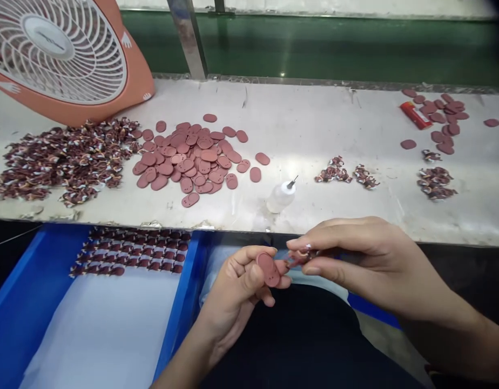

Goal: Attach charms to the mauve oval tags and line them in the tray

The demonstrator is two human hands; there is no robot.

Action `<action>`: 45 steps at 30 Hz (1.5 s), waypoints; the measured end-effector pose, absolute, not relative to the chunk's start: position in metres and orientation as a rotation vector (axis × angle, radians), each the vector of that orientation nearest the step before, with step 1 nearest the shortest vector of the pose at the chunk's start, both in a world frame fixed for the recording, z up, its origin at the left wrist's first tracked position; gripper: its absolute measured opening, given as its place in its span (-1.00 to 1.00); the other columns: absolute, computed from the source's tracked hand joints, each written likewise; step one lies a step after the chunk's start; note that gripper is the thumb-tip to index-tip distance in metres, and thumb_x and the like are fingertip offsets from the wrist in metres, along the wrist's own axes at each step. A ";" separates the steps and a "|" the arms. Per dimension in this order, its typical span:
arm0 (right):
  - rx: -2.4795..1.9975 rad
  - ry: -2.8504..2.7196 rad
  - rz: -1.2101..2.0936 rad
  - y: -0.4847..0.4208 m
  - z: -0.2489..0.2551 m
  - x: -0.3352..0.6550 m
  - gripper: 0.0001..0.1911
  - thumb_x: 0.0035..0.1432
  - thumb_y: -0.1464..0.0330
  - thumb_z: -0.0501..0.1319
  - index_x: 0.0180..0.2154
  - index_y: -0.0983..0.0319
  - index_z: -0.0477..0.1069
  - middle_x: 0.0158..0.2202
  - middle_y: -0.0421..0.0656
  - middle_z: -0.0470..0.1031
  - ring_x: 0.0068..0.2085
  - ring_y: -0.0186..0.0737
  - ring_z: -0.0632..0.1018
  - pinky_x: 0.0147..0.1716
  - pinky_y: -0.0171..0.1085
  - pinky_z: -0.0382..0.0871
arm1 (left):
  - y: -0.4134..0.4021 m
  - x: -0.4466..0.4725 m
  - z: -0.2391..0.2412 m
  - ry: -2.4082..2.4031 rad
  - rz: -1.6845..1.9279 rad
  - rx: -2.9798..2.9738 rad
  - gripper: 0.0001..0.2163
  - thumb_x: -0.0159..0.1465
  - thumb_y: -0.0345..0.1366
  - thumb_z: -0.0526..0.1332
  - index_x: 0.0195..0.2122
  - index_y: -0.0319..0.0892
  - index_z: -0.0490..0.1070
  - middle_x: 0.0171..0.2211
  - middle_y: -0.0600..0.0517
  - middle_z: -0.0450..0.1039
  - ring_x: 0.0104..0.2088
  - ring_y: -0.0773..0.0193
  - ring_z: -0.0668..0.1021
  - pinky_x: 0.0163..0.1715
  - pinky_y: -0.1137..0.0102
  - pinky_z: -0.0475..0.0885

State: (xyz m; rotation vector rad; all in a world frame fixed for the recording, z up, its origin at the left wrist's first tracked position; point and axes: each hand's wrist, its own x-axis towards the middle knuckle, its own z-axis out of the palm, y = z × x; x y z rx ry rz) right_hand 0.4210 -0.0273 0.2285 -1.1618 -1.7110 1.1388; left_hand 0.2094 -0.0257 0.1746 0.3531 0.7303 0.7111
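My left hand (243, 281) pinches a reddish-brown oval base (268, 269) with small holes near its lower end. Close to its right, my right hand (355, 259) holds a small brown-and-white figurine (301, 255) between thumb and fingers. The figurine's lower end is near the base and the left fingertips; whether they touch, I cannot tell. Beyond the hands, a white bottle with a needle tip (281, 197) stands on the bench. Small groups of figurines (334, 170) lie to its right. A pile of oval bases (196, 156) spreads out at its left.
A large heap of figurines (71, 156) lies on the left of the metal bench (306, 124), below an orange fan (140, 81). A red cylinder (416, 115) rests among loose bases at the right. Below, a blue bin (184, 281) holds rows of figurines on bases (132, 251) over white sheeting.
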 end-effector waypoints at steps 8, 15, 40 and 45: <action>-1.089 -1.903 1.193 -0.017 0.228 0.412 -0.85 0.26 0.43 0.35 -0.13 0.13 0.59 -0.32 -0.26 0.63 -0.34 -0.43 0.60 -0.35 -0.46 0.48 | -0.027 0.206 0.175 0.703 0.683 0.376 -0.74 0.13 -0.08 0.47 -0.38 -0.19 0.62 -0.44 0.03 0.57 -0.41 0.36 0.62 -0.51 0.62 0.45; -1.079 -2.071 1.163 -0.013 0.232 0.416 -0.87 0.31 0.37 0.31 -0.11 0.16 0.57 -0.30 -0.23 0.61 -0.32 -0.39 0.60 -0.30 -0.41 0.46 | -0.027 0.206 0.173 0.734 0.656 0.376 -0.69 0.10 -0.04 0.48 -0.37 -0.20 0.61 -0.47 0.05 0.55 -0.44 0.37 0.61 -0.52 0.62 0.46; -0.995 -2.193 1.083 -0.005 0.238 0.413 -0.88 0.32 0.48 0.26 -0.19 0.21 0.57 -0.33 -0.21 0.59 -0.33 -0.40 0.58 -0.30 -0.43 0.42 | -0.026 0.212 0.171 0.792 0.649 0.299 -0.67 0.05 -0.04 0.51 -0.43 -0.22 0.55 -0.52 0.07 0.48 -0.50 0.41 0.56 -0.57 0.63 0.40; -1.047 -2.229 1.057 -0.005 0.241 0.413 -0.86 0.32 0.48 0.24 -0.17 0.23 0.58 -0.32 -0.16 0.59 -0.32 -0.34 0.58 -0.27 -0.38 0.44 | -0.026 0.214 0.174 0.850 0.648 0.302 -0.64 0.03 -0.02 0.51 -0.35 -0.21 0.60 -0.52 0.07 0.45 -0.50 0.41 0.52 -0.57 0.61 0.39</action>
